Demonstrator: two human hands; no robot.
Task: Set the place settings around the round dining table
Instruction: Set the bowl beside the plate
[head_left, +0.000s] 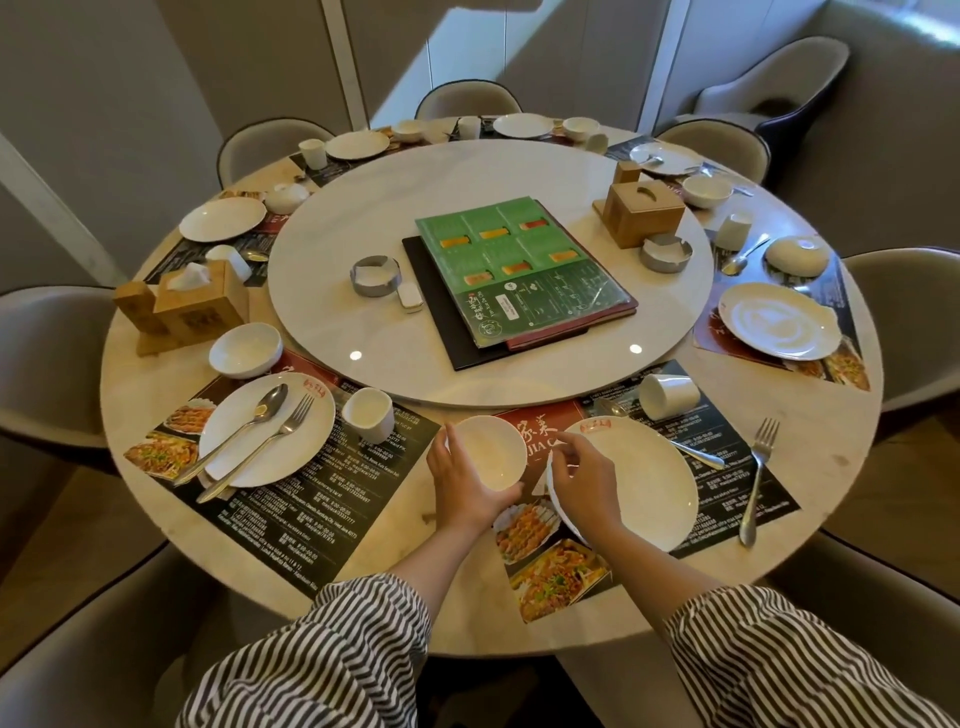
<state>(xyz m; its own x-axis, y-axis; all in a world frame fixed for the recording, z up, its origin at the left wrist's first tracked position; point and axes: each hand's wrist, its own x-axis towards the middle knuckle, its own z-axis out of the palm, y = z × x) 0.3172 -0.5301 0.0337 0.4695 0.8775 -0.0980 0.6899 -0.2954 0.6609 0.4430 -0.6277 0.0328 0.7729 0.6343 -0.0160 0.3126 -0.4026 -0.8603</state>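
My left hand (465, 483) cups a small white bowl (485, 451) from below and the left, over the near printed placemat (550, 577). My right hand (584, 480) grips the left rim of a large white plate (641, 480), which looks slightly tilted on the same mat. To the plate's right lie a fork (758, 478) and a spoon (696, 454). A white cup (667, 396) lies on its side behind the plate. The round marble table (457, 597) carries more settings all around.
The left setting has a plate (267, 428) with spoon and fork on it, a cup (370, 414) and a bowl (245, 349). The lazy Susan (363, 332) holds menus (519, 270), two ashtrays and a wooden tissue box (641, 210). Grey chairs ring the table.
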